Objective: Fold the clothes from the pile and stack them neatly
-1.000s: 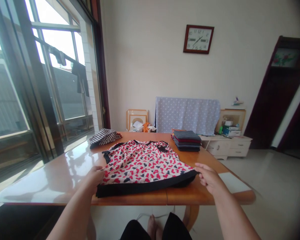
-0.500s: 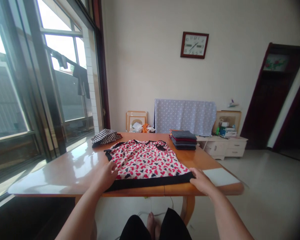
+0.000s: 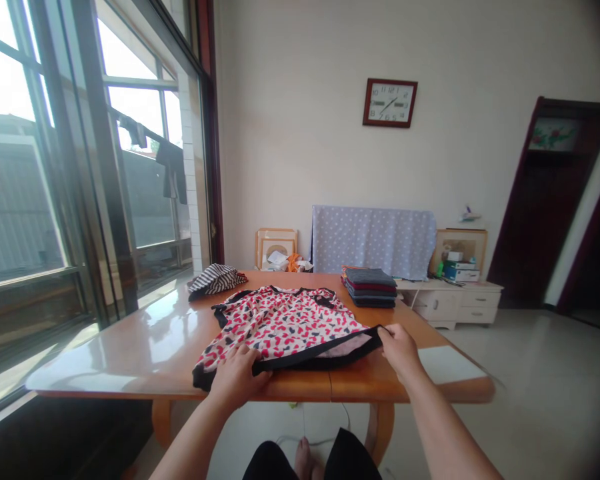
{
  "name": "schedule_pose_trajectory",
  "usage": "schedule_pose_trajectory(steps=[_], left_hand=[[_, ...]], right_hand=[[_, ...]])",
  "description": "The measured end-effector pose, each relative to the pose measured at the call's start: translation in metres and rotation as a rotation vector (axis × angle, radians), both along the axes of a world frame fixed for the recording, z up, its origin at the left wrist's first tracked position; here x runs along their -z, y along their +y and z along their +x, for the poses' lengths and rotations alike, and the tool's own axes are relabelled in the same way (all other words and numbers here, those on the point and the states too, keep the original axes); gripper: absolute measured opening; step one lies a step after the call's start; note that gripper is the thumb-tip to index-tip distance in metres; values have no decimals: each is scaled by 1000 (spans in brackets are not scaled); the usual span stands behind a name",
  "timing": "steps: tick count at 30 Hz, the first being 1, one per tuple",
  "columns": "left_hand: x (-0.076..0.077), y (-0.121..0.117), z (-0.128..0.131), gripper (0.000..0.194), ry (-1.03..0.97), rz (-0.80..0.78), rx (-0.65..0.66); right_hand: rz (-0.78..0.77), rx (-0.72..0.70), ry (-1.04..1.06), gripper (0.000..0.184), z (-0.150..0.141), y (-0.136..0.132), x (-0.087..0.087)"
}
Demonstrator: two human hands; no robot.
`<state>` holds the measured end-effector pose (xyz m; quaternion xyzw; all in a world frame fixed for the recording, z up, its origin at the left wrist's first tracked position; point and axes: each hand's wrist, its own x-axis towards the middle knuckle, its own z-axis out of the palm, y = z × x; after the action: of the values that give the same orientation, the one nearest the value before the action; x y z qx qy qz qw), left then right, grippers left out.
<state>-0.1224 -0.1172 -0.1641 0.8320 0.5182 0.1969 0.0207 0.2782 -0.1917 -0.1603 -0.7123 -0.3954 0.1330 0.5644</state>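
Observation:
A short-sleeved shirt with red and dark hearts on a pale ground and black trim lies spread on the wooden table, its hem toward me. My right hand pinches the right corner of the black hem and holds it raised, so the layers part and the pale inside shows. On the hem's left part rests my left hand, fingers over the fabric and the black band between index finger and thumb. The hem's left corner pokes out beyond that hand.
A crumpled striped garment lies at the table's far left. Toward the far right sits a stack of folded clothes. A white sheet lies near the right end of the table. Beyond stand a cloth-covered object and a white cabinet.
My left hand has moved right along the hem and onto the fabric. My right hand has lifted its corner of the hem, opening a gap between the layers.

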Motion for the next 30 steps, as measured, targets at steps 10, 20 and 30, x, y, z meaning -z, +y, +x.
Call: schedule_pose_trajectory(steps=[10, 20, 30], left_hand=[[-8, 1, -22, 23, 67, 96, -352], [-22, 26, -65, 41, -526, 192, -577], [-1, 39, -77, 43, -620, 100, -674]], right_hand=[[58, 94, 84, 51, 9, 4, 13], [127, 92, 211, 54, 26, 8, 25], [-356, 75, -212, 25, 51, -17, 48]])
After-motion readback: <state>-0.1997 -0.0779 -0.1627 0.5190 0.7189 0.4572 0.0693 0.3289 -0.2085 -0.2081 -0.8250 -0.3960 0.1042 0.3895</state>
